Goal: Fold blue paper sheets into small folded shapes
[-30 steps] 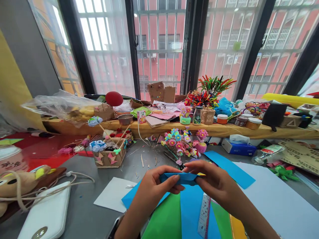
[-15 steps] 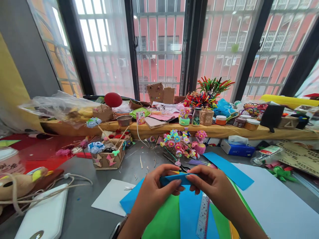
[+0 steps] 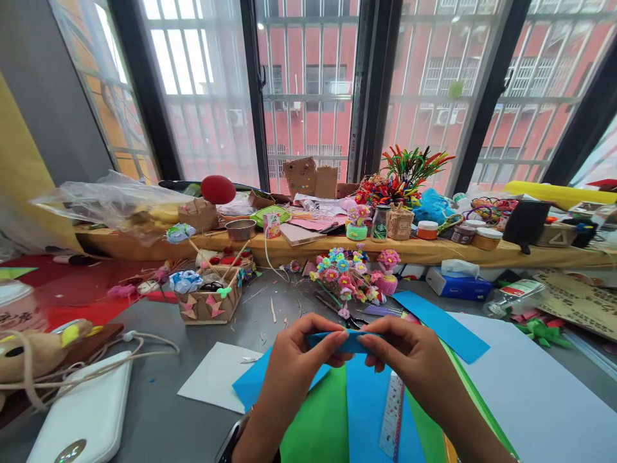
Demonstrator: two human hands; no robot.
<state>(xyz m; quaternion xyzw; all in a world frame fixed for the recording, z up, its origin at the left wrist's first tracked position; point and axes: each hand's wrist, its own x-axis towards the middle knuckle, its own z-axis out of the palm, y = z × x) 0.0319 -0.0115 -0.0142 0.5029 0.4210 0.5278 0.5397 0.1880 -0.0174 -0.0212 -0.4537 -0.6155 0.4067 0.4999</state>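
A small folded piece of blue paper (image 3: 353,342) is held up between both hands in the middle of the head view. My left hand (image 3: 304,350) pinches its left end, thumb on the near side. The other end is pinched by my right hand (image 3: 403,350). Below the hands lie green paper (image 3: 315,427), blue paper strips (image 3: 362,411) and a clear patterned ruler (image 3: 392,415). Left of them, a blue sheet (image 3: 255,378) overlaps a white sheet (image 3: 212,379). Fingers hide part of the folded paper.
Behind the hands stand crocheted flowers (image 3: 344,273) and dark-handled pliers or scissors (image 3: 357,323). A cardboard box (image 3: 209,307) with sticks is at left, a white power bank (image 3: 84,411) at front left. A tissue box (image 3: 457,284) and large white sheet (image 3: 535,379) lie right.
The blue paper has been tilted and pressed flatter between the fingers, its yellowish upper edge no longer showing. Both hands stay almost in place.
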